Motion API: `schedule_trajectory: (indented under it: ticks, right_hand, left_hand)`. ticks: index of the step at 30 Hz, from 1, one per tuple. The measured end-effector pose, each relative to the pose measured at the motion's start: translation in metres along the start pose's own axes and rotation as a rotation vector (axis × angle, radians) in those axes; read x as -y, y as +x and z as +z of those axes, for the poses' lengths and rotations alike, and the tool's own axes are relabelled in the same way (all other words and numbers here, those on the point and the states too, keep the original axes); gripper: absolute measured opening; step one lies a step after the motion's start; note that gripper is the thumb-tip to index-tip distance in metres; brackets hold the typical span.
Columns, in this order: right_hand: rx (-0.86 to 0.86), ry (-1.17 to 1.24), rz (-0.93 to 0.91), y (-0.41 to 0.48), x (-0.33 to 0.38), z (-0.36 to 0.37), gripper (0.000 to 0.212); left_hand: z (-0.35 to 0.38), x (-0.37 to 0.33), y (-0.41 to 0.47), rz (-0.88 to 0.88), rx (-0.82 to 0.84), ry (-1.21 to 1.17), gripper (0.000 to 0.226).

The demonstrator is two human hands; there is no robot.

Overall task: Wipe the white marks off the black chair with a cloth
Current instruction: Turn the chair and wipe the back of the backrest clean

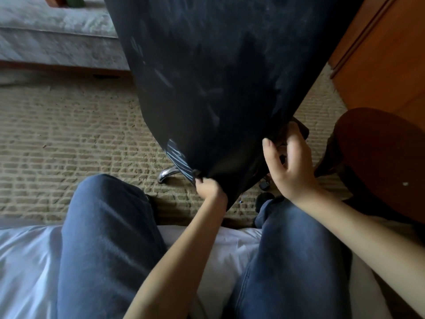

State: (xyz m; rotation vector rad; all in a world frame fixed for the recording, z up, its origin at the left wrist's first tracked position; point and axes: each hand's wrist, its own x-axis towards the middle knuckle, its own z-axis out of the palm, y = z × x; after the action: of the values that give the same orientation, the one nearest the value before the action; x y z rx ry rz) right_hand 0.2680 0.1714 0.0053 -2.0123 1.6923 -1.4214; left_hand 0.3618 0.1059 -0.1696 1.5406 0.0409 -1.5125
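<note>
Chair (218, 65), black, stands just beyond the knees of a person seated on a bed (27, 261). Its long axis runs from a narrow near end at the hands to a broad far end at the top of view. Left hand (210, 188) is fisted, pinching the chair's nearest edge. Right hand (292, 162) grips the right edge, with the thumb on the near face and the fingers curled behind. Something dark lies under those fingers, but it cannot be confirmed as a cloth. Marks (178, 158), white stripes, lie just left of and beyond the left hand, which is the nearer hand to them. Fainter smears spread up the far panel. No brand, label or writing is legible.
</note>
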Motion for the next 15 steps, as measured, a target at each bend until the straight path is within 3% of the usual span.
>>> schedule_trajectory:
  ticks: [2,7,10,15]
  right_hand:
    - [-0.036,-0.009,0.009,-0.001,-0.002,0.005,0.03]
    - [-0.021,-0.058,0.039,-0.008,-0.008,0.01,0.04]
    - [0.069,-0.179,0.153,-0.018,-0.015,0.013,0.048]
    - [0.194,-0.305,0.318,-0.034,-0.024,0.024,0.035]
  left_hand:
    - [0.009,-0.002,-0.029,0.198,0.018,0.029,0.039]
    - [-0.002,0.012,-0.06,0.456,0.142,0.085,0.043]
    - [0.0,0.015,-0.024,0.421,0.069,0.146,0.04]
    - [-0.001,-0.007,0.044,0.103,-0.038,0.111,0.039]
